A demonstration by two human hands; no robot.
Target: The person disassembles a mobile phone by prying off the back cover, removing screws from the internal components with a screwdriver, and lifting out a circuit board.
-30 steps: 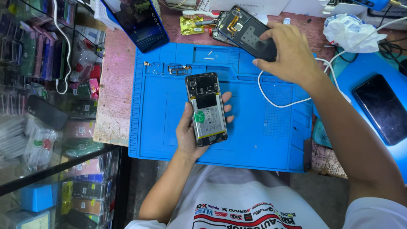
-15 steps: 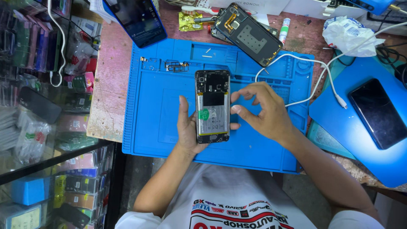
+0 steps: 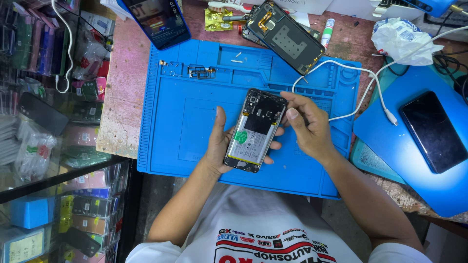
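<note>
opened phone (image 3: pixel 255 130), back removed, flat silver battery and dark circuit boards exposed, cradled in the left hand (image 3: pixel 220 145) above a blue ribbed rubber mat (image 3: pixel 190 122); right hand (image 3: pixel 308 127) pinches its upper edge. beyond: detached rear shell (image 3: pixel 286 36), white cable (image 3: pixel 363 95).

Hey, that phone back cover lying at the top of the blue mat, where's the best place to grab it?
Probably by its two long edges, coming straight down from above. The back cover lies flat and diagonal, inner side up, with an orange flex strip near one end, so an edge grip avoids that. The right hand is the nearer one.
</note>
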